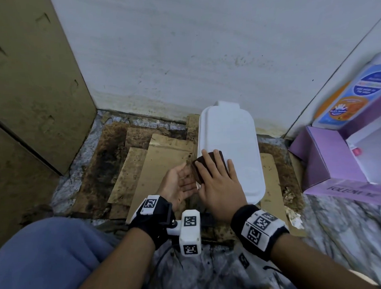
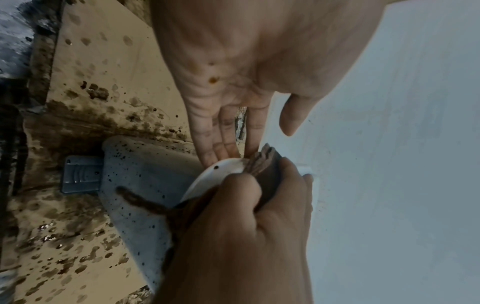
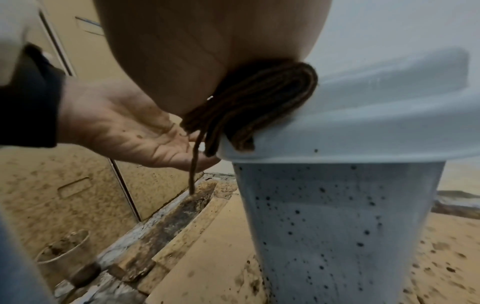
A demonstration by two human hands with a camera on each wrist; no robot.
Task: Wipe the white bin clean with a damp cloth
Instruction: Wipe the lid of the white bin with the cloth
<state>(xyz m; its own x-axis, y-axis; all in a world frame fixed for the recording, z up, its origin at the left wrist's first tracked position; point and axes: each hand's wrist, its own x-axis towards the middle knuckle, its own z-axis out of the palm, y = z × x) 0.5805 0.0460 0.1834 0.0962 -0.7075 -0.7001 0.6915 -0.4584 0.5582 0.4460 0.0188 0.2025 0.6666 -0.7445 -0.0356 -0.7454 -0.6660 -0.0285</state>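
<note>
Dark-speckled white bin (image 3: 337, 216), clean lid (image 1: 230, 143)

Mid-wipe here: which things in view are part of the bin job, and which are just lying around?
Part of the job:
bin, lid closed, side speckled
brown cloth, folded on the lid's left edge
right hand, flat on the cloth
left hand, cupped open beside the lid edge

Just lying about:
stained cardboard under the bin
purple box
bottle
</note>
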